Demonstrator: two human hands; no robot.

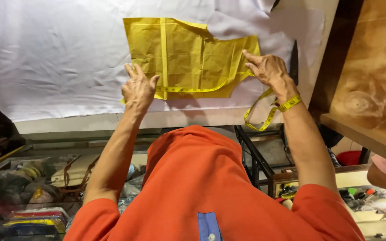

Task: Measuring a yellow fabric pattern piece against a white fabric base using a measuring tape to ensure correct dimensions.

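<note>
both grips released, left hand [138, 87] and right hand [268, 69] flat on yellow paper pattern [188, 53] | white cloth [59, 58] beneath

The white cloth [59, 58] runs past the top edge, its extent unseen.

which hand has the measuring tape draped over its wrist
The right hand: the yellow measuring tape crosses its wrist and hangs in a loop off the table edge. The left hand only presses the tape onto the yellow paper pattern.
</note>
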